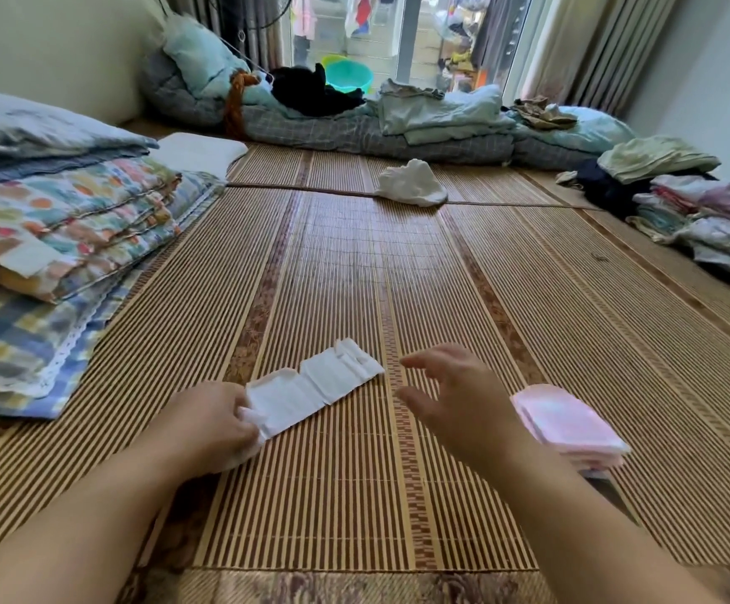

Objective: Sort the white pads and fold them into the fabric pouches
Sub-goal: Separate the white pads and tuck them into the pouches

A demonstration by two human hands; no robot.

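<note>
On the woven bamboo mat [441, 263], just in front of the person, a long white pad [311, 388] is laid out flat and slantwise, its near end pinched by the left hand [210, 422] and its far end lying free. That near end is gripped between thumb and fingers, while the right hand [455, 396] is held just above the mat to the right of the pad, fingers spread and loosely curled, nothing grasped and the pad not touched. A small stack of pink fabric pouches [572, 425] is seen just beyond the right wrist, apart from the pad; how many lie in it cannot be counted. A heap of further white pads [411, 183], as it seems to be, rests well up the mat.

The pad is judged light, soft and limp, creased across in panels; it would be expected to sag if lifted by one end and to fold readily along those creases. It is best taken at the ends or corners, one in each hand, so that it can be doubled over evenly. The free far end appears the natural hold for the right hand.
</note>
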